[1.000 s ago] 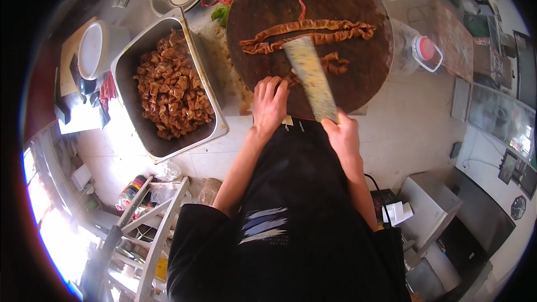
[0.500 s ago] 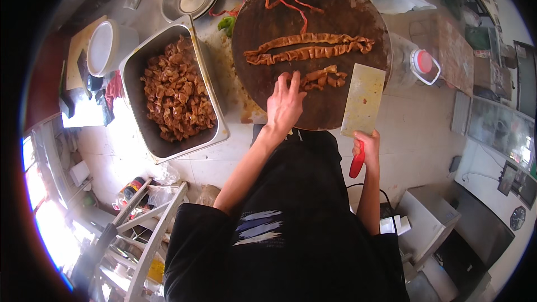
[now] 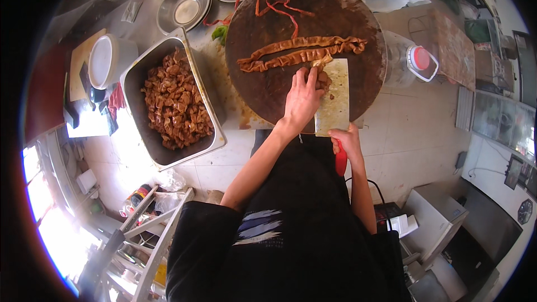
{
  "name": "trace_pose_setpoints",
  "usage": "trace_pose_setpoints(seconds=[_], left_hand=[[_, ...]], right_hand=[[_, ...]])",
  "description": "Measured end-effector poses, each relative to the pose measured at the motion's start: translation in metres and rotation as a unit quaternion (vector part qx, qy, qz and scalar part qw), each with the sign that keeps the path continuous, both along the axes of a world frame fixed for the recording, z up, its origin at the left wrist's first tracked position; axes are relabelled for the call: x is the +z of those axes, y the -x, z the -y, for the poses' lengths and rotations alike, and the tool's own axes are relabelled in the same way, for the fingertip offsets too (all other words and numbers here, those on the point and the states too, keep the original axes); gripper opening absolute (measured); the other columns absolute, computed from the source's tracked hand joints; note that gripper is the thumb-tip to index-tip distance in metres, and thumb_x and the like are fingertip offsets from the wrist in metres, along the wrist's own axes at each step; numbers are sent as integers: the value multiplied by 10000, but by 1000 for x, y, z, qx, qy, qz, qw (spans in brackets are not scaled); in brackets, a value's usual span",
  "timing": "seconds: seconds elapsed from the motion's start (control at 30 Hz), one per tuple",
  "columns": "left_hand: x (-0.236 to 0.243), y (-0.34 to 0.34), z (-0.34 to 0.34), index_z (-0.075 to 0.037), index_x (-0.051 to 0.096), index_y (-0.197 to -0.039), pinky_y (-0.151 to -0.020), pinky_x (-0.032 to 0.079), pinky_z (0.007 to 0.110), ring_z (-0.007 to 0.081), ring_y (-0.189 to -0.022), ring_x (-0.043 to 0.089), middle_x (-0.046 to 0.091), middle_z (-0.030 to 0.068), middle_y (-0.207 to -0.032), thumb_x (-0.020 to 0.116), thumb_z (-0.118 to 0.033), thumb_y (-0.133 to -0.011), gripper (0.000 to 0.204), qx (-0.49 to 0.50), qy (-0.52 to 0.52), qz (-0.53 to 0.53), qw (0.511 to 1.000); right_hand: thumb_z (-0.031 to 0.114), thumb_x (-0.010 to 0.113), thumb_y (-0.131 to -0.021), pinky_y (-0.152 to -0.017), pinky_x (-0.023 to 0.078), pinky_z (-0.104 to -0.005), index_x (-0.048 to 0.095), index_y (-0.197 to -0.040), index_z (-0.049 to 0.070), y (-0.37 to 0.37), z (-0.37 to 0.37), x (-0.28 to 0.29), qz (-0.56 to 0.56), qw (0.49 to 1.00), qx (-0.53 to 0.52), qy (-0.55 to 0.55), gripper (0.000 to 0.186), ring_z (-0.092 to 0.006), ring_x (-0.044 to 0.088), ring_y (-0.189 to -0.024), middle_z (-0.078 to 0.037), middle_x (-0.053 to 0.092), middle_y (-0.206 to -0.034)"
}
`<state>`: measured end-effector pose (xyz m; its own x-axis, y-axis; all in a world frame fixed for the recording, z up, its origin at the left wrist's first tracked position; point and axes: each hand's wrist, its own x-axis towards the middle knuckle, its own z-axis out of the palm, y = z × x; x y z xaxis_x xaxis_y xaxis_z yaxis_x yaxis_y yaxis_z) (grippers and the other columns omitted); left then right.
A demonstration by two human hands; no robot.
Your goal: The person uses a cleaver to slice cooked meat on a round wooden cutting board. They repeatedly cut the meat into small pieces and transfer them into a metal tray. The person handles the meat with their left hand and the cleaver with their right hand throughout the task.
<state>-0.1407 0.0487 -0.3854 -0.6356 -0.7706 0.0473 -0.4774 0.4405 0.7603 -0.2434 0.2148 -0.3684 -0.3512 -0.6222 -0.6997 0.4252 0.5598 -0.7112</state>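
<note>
My right hand [image 3: 348,141] grips the red handle of a cleaver [image 3: 338,109], its broad, stained blade lying over the near part of a round wooden chopping block [image 3: 268,19]. Against the blade's left side, my left hand [image 3: 304,99] has its fingers curled over several cut pieces of brown cooked intestine [image 3: 323,76]. The pieces are bunched between those fingers and the blade, partly hidden by the hand. Just beyond lies a long, ruffled length of intestine [image 3: 305,45], folded back on itself. To the left, a deep steel pan [image 3: 126,92] holds a heap of cut brown pieces [image 3: 176,103].
Red string [image 3: 279,5] trails over the block's far side. Two steel bowls [image 3: 183,8] stand at the back left, near a white lidded tub [image 3: 102,61]. A clear jug with a red cap [image 3: 420,57] sits right of the block. A metal-framed rack [image 3: 162,235] stands lower left.
The cleaver has moved left, up against the cut pieces. My left hand has shifted right and pushed them together at the blade.
</note>
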Motion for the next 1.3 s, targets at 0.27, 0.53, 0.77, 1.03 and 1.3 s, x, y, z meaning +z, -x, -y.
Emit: trace_pose_setpoints(seconds=[0.27, 0.53, 0.77, 1.03, 1.3], left_hand=[[-6, 2, -2, 5, 404, -1406, -890, 541, 446, 415, -1147, 514, 454, 239, -1257, 681, -65, -817, 654, -34, -2, -9, 999], [12, -6, 0, -13, 458, -1390, -873, 523, 445, 410, -1045, 559, 489, 225, -1162, 668, 10, -802, 625, -10, -35, -79, 996], [34, -32, 10, -1, 446, -1406, -889, 527, 461, 443, -1090, 553, 461, 263, -1238, 661, -22, -823, 621, 17, -28, -72, 997], [84, -94, 48, -62, 533, -1378, -875, 521, 442, 415, -1040, 593, 497, 224, -1203, 701, 22, -790, 617, 116, 3, -98, 988], [114, -199, 81, -59, 613, -1297, -907, 509, 385, 331, -1063, 603, 568, 165, -1198, 693, 49, -795, 520, 294, 59, -117, 947]], right_hand=[[31, 665, -809, -338, 392, -316, 581, -783, 8, -9, -3, -4, -1, 1000, -5, 14, 90, -164, 455, -335, -57, 499, -516], [39, 660, -817, -346, 389, -309, 579, -783, 6, -19, -1, 5, -10, 1000, 20, 15, 94, -169, 462, -343, -58, 509, -527], [25, 655, -811, -352, 388, -300, 604, -817, -5, -33, 14, 27, -14, 998, 55, 13, 59, -165, 480, -361, -57, 520, -534], [14, 649, -814, -377, 398, -278, 623, -851, -24, -75, 69, 86, -10, 991, 132, 14, 59, -139, 503, -406, -42, 552, -584], [111, 633, -830, -440, 423, -297, 639, -879, -46, -146, 135, 122, -44, 960, 275, 28, 165, -121, 529, -469, -63, 567, -598]])
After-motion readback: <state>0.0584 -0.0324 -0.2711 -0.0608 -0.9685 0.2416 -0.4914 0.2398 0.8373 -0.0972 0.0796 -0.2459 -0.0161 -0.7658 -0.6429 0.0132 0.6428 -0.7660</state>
